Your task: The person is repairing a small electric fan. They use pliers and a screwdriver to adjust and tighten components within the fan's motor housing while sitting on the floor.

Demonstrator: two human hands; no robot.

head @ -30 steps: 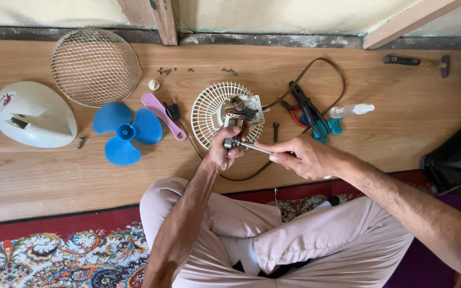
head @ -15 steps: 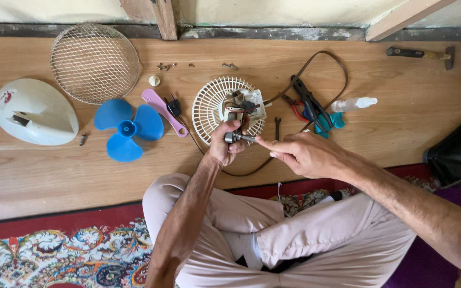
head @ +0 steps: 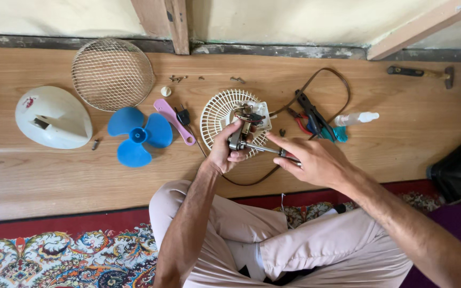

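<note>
Fingers of the left hand [head: 226, 152] curl tightly around a small metal motor part [head: 237, 141], holding it just above the near edge of the white round fan grille [head: 214, 117] on the wooden floor [head: 54, 176]. From that part a screwdriver [head: 265, 150] runs rightward into the right hand [head: 316, 160], which pinches its handle with index finger extended along the shaft. Farther right, pliers [head: 308, 114] lie beside a small spray bottle [head: 356, 118].

Wood floor [head: 54, 176]: wire guard [head: 112, 74], blue blade [head: 138, 136], white housing [head: 53, 117], hammer [head: 421, 72], pliers [head: 308, 114].
</note>
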